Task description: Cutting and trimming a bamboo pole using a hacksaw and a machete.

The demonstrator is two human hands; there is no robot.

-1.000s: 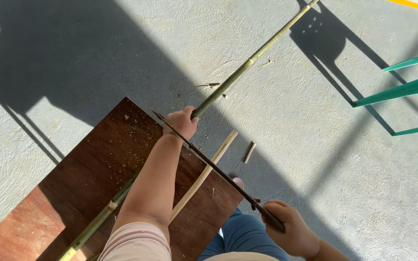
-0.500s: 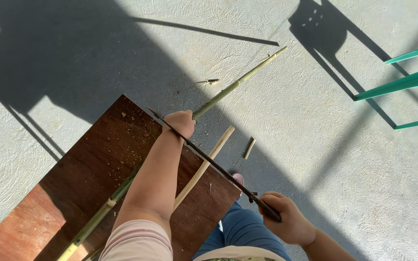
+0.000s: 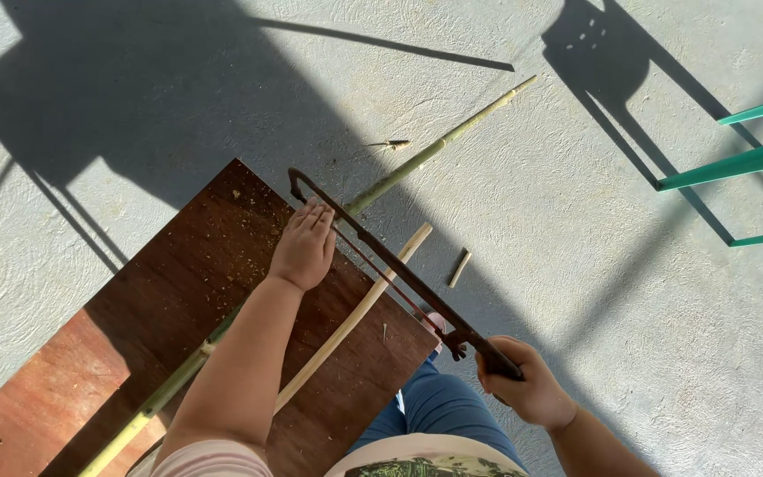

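Observation:
My left hand [image 3: 305, 245] presses down on a long green bamboo pole [image 3: 439, 143] that lies across a dark brown wooden board [image 3: 161, 300]. The pole's far end reaches out over the concrete floor. My right hand [image 3: 530, 386] grips the handle of a hacksaw [image 3: 390, 265], whose dark frame runs diagonally up to my left hand, with the blade against the pole there. A second, pale stick [image 3: 359, 314] lies on the board beside the pole. Sawdust is scattered on the board near my left hand.
A short cut piece of bamboo [image 3: 459, 268] lies on the concrete floor [image 3: 576, 265] past the board's corner. The legs of a turquoise chair [image 3: 744, 168] stand at the right edge. My knee in blue cloth [image 3: 439, 411] is below the board.
The pole has slid back toward me, so its far tip now lies nearer. The saw frame has moved forward, its front end now showing past my left hand.

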